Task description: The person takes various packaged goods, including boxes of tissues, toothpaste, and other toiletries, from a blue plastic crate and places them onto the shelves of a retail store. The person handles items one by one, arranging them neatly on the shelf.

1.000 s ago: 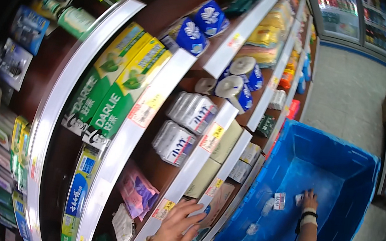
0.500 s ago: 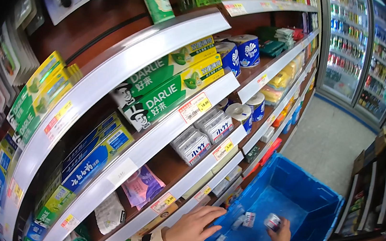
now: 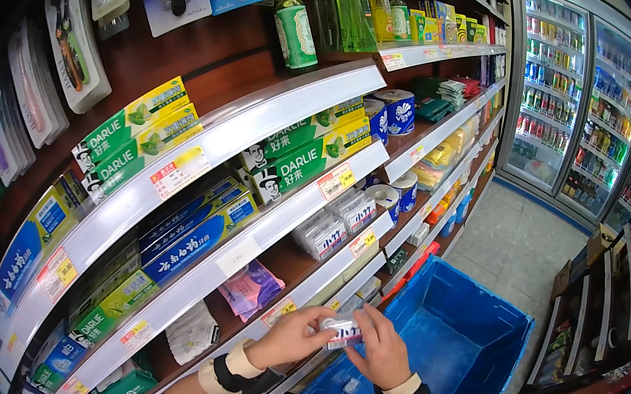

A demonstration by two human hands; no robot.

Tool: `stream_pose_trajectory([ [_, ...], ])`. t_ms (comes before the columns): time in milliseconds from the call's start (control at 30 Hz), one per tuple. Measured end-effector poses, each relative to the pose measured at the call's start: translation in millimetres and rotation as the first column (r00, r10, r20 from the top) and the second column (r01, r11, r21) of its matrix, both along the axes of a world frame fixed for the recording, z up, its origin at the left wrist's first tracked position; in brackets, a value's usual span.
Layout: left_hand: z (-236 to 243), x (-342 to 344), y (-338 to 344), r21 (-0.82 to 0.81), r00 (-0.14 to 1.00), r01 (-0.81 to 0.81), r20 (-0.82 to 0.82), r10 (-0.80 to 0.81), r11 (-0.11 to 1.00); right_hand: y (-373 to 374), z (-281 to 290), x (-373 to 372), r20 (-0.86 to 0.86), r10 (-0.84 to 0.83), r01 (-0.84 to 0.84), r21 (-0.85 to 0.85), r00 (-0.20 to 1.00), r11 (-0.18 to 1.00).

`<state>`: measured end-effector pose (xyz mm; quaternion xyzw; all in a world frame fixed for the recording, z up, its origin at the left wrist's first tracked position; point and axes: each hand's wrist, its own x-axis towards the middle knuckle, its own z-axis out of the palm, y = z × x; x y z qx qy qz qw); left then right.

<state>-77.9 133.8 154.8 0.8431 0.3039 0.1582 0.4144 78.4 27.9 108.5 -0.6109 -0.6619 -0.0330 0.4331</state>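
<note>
1. Shelf edge could knock the left grip, which pinches the small white pack.
2. Pressing hard could make it pop out between both grips.
3. Right grip pinches it too; letting go early could drop it outside the blue tub's left edge.

Brown tiered shelves with pale front edges carry a green-labelled bottle, green-and-yellow boxes, blue boxes, 2 groups of small white packs, pink-and-purple packets and blue-wrapped paper rolls in a store aisle. A blue plastic bin stands on the grey tiled floor alongside.
</note>
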Motion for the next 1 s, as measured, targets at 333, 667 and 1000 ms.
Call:
stream_pose_trajectory([
  [333,5,-35,76,-0.045,0.816,-0.451,0.383,0.432,0.891,-12,-49,-1,-0.062,-0.079,0.070,-0.129,0.995,0.989],
  [667,-11,-40,137,-0.251,0.665,-0.541,0.457,0.591,0.803,-33,-91,7,0.000,-0.089,0.086,-0.250,0.996,0.964],
  [1000,-35,40,188,0.116,0.581,-0.729,0.626,0.520,0.675,-48,-126,23,0.038,-0.129,0.133,-0.365,0.991,0.922],
])
